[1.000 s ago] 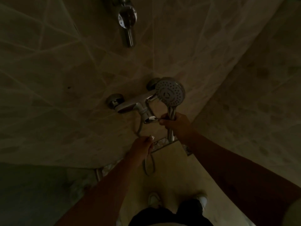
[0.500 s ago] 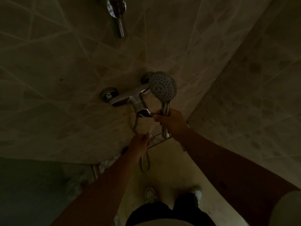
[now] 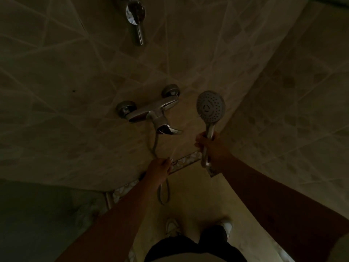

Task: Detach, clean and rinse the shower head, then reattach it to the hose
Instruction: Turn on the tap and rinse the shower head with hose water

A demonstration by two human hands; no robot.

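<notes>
Shower head [image 3: 210, 106], centre right of frame, handle gripped in my right hand [image 3: 209, 146]; hose [image 3: 155, 146] pinched in my left hand [image 3: 160, 167] below the mixer tap [image 3: 151, 114]: align threads squarely before turning.

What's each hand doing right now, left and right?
Left hand: closed around the shower hose below the mixer tap.
Right hand: closed around the shower head handle, spray face up toward the camera.
</notes>
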